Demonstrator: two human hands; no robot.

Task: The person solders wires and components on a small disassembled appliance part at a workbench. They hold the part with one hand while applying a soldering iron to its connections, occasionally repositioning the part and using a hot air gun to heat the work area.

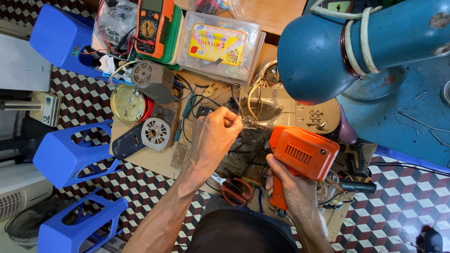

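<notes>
Left hand: the left hand (213, 136) is closed into a loose fist, fingertips pinched on something thin at the near edge of the beige appliance housing (286, 110); what it pinches is too small to tell.
Right hand: the right hand (293, 187) is wrapped tight around the grip of an orange soldering gun (300, 157), whose body rises above the fist and tilts toward the left hand.
Soldering gun: just right of the left hand, its front end hidden behind its own body, over the dark clutter between the two hands.
Housing: just beyond both hands, open, with yellow and white wires (253, 96) looped inside.
Pliers: red-handled pliers (236, 191) lie on the surface (154, 161) between the two forearms, near the right wrist.
Left of the left hand: a white fan wheel (155, 133), a round brass-coloured disc (127, 103) and a grey motor (152, 79).
Beyond the left hand: an orange multimeter (151, 26) and a clear plastic box (220, 47) with a yellow card inside.
Right of the hands: a large blue lamp shade (323, 56), above the housing.
Far left: three blue plastic stools (70, 154) on the checkered floor (393, 206).
</notes>
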